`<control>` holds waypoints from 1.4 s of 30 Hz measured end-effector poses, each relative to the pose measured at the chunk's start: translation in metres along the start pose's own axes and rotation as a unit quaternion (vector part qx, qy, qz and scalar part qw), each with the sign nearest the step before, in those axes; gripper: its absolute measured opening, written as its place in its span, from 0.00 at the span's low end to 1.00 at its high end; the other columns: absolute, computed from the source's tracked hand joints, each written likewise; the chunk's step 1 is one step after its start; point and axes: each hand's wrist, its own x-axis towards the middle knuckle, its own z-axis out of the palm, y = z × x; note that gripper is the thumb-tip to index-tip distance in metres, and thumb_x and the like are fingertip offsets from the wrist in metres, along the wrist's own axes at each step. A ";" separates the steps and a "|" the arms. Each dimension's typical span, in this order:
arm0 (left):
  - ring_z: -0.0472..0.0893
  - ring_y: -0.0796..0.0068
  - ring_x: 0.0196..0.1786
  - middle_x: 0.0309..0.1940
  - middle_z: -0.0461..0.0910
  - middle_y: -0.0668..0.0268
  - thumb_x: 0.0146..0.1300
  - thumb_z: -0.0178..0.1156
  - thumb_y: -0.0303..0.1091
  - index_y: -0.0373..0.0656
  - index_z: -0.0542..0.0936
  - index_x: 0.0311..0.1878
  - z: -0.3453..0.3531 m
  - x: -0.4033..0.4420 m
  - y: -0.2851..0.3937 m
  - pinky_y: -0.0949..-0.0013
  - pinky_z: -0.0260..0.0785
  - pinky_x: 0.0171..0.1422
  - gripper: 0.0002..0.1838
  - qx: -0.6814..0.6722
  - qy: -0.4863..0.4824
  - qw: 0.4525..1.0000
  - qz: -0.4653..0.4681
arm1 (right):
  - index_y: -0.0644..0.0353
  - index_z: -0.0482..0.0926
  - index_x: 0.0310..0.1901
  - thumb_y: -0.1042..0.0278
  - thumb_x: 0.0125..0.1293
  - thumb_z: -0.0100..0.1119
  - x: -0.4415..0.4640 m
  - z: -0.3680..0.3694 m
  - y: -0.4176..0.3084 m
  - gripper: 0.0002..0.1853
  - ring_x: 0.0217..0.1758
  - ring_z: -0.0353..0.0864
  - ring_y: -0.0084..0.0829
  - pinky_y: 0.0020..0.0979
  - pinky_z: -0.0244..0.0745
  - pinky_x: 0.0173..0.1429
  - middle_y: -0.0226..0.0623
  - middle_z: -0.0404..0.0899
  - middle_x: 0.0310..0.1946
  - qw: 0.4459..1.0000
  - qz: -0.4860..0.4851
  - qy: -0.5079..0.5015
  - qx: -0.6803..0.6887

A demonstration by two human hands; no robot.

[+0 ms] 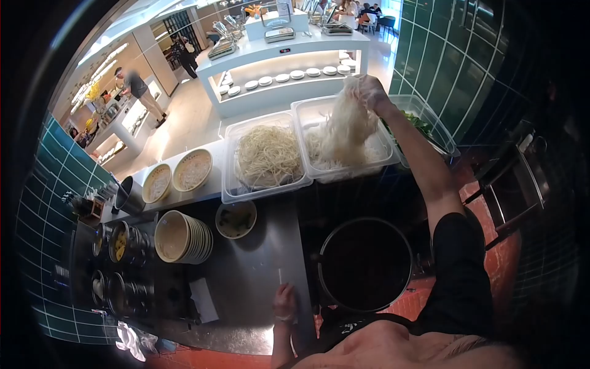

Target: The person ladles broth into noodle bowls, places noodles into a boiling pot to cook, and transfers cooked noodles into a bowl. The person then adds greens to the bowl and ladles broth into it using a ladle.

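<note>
Three clear plastic tubs line up past one steel counter; one round dark pan sits right of the counter. Three single bowls, one bowl stack, stack count unclear. One noodle clump hangs over the middle tub, long axis running down from your right hand, fingers clamped on its top. That hand's nearer. Your left hand is well apart by the counter, one thin white stick next to it; can't tell if the fingers grip it.

Glossy green tiles; clear plastic tubs; metal counter.
</note>
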 end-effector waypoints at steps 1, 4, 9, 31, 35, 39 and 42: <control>0.81 0.54 0.42 0.44 0.79 0.56 0.58 0.59 0.27 0.49 0.80 0.46 0.001 0.006 0.000 0.60 0.76 0.44 0.12 -0.009 0.002 1.000 -0.002 | 0.61 0.78 0.43 0.69 0.64 0.51 -0.001 0.003 -0.009 0.09 0.38 0.80 0.28 0.29 0.77 0.45 0.38 0.80 0.35 0.981 -0.009 0.035 0.193; 0.81 0.54 0.42 0.44 0.79 0.56 0.58 0.60 0.27 0.48 0.81 0.45 0.004 0.008 0.008 0.61 0.76 0.45 0.11 -0.033 -0.016 0.999 -0.019 | 0.60 0.72 0.55 0.67 0.57 0.63 -0.046 -0.057 -0.082 0.23 0.52 0.76 0.33 0.29 0.76 0.52 0.40 0.77 0.49 0.747 0.024 -0.051 0.663; 0.81 0.56 0.44 0.44 0.79 0.56 0.57 0.61 0.26 0.46 0.82 0.43 0.012 0.024 0.022 0.63 0.75 0.47 0.10 -0.048 -0.034 0.998 -0.020 | 0.54 0.73 0.60 0.62 0.52 0.71 -0.052 -0.043 -0.090 0.32 0.55 0.77 0.32 0.28 0.74 0.54 0.42 0.77 0.55 0.868 0.069 -0.137 0.472; 0.81 0.58 0.45 0.42 0.80 0.57 0.59 0.60 0.24 0.43 0.80 0.44 0.014 0.108 0.115 0.64 0.74 0.48 0.10 -0.199 -0.043 0.978 0.039 | 0.62 0.76 0.36 0.64 0.63 0.56 -0.112 -0.023 -0.056 0.09 0.30 0.74 0.19 0.24 0.72 0.34 0.27 0.75 0.28 0.737 0.194 0.097 0.640; 0.81 0.61 0.46 0.44 0.80 0.58 0.60 0.60 0.24 0.43 0.81 0.45 0.013 0.144 0.142 0.66 0.75 0.49 0.10 -0.244 -0.065 0.965 0.066 | 0.58 0.78 0.35 0.56 0.62 0.61 -0.135 -0.021 -0.037 0.13 0.27 0.71 0.17 0.23 0.70 0.31 0.24 0.73 0.26 0.625 0.267 0.026 0.733; 0.80 0.63 0.48 0.45 0.79 0.58 0.64 0.58 0.26 0.43 0.80 0.47 0.011 0.184 0.167 0.67 0.74 0.52 0.09 -0.271 -0.060 0.955 0.100 | 0.64 0.80 0.46 0.57 0.58 0.66 -0.131 -0.032 -0.055 0.21 0.33 0.72 0.20 0.25 0.71 0.40 0.27 0.78 0.33 0.800 0.198 -0.209 0.526; 0.80 0.63 0.47 0.44 0.79 0.58 0.62 0.59 0.25 0.43 0.80 0.47 0.005 0.219 0.191 0.67 0.74 0.51 0.10 -0.288 -0.046 0.947 0.138 | 0.63 0.85 0.29 0.53 0.40 0.72 -0.118 0.010 -0.044 0.21 0.25 0.75 0.29 0.34 0.75 0.34 0.41 0.81 0.22 0.911 0.088 -0.372 0.157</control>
